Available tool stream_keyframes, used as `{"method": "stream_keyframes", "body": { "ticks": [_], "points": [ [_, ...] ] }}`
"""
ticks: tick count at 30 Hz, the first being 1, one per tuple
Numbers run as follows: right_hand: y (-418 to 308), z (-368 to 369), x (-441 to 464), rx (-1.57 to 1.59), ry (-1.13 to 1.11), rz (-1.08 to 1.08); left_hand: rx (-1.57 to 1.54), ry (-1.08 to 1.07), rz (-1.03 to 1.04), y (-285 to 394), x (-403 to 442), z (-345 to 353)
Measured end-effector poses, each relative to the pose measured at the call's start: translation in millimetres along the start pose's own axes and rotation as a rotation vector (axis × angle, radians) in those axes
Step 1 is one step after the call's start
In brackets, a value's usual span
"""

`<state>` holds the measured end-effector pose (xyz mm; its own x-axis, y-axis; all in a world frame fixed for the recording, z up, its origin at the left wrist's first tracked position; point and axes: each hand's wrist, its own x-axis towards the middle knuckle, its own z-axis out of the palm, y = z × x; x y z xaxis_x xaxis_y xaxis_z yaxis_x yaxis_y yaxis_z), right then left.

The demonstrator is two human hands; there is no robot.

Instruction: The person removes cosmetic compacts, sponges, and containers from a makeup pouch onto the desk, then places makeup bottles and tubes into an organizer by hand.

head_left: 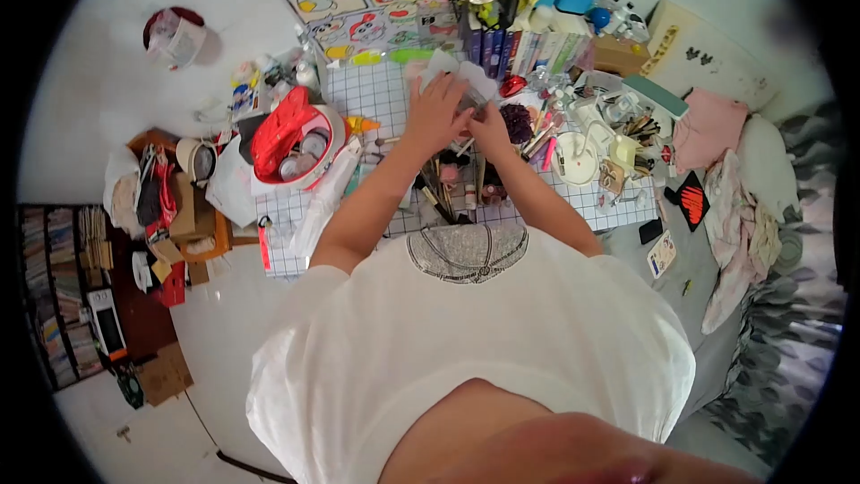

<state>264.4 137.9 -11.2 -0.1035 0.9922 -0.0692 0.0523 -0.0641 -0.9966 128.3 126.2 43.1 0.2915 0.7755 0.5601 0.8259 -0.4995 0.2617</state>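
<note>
At the back of the grid-patterned table, both hands are at a whitish, partly see-through thing [477,81] that looks like thin plastic or tissue; its exact kind is unclear. My left hand [436,109] lies over its left side with fingers stretched out. My right hand [489,129] grips its lower right edge, the fingers curled and partly hidden. Just right of that hand is a dark purple scrunchie-like item [516,123]. Below the hands, between my forearms, several makeup items lie scattered, among them a pink bottle [470,196] and a black tube [426,188].
On the left stands a round white container [337,134] with a red bag [280,133] in it. Books [528,52] line the back. Brushes [640,128], a round white dish [576,159] and a green box [656,95] crowd the right. A dark phone [651,231] lies on the grey surface.
</note>
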Motion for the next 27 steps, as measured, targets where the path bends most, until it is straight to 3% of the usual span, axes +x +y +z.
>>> {"method": "stream_keyframes", "body": {
  "ticks": [6, 10, 16, 20, 24, 27],
  "points": [
    [-21.1, -32.0, -27.3, 0.482, 0.115, 0.152, -0.124, 0.003, -0.063, 25.0, -2.6, 18.6],
    [-28.0, -64.2, -31.0, 0.595, 0.241, 0.121, -0.238, 0.003, -0.234, 40.7, 0.5, 48.6],
    [-30.0, -123.0, -16.5, 0.730, 0.161, 0.098, -0.784, -0.064, -0.599, 66.9, 21.4, 102.5],
    [-31.2, -156.2, -4.0, 0.736, 0.147, 0.077, -1.245, -0.010, -1.061, 108.3, 56.0, 90.9],
    [-39.6, -180.6, -2.1, 0.742, 0.139, 0.115, -1.631, -0.109, -1.038, 111.9, 70.8, 103.7],
    [-25.6, -199.9, 16.6, 0.783, 0.112, 0.111, -1.531, -0.082, -1.082, 114.5, 78.3, 112.5]
  ]
}}
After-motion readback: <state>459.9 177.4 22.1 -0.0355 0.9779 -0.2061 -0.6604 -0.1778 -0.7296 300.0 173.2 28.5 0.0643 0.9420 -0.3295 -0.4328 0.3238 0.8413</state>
